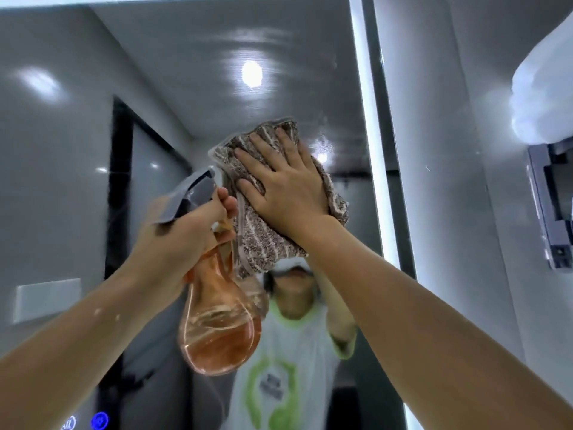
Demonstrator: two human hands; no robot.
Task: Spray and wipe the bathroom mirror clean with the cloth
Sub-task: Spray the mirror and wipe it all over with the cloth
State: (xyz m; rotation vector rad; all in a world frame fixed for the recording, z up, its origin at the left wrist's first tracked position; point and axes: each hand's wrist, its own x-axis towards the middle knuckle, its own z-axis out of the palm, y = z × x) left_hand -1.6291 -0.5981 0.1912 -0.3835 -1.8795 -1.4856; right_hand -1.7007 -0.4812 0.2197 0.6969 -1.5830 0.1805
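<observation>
No legible text anywhere.

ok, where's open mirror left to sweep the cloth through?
Free: glass above the cloth up to the top edge, and the left half of the mirror. Crowded: left hand with spray bottle beside the right hand; lit strip close right.

This is a bathroom in a home or a hotel room. A large wall mirror [192, 88] has a lit white strip [370, 150] along its right edge and blue touch buttons [99, 420] in its lower left corner. The walls [449, 150] beside it are smooth, glossy grey panels. The mirror reflects a grey ceiling with round lamps [251, 73] and a dark door frame [119, 181]. On the right wall hangs a white appliance [545, 97] above a grey bracket [548, 206].
</observation>
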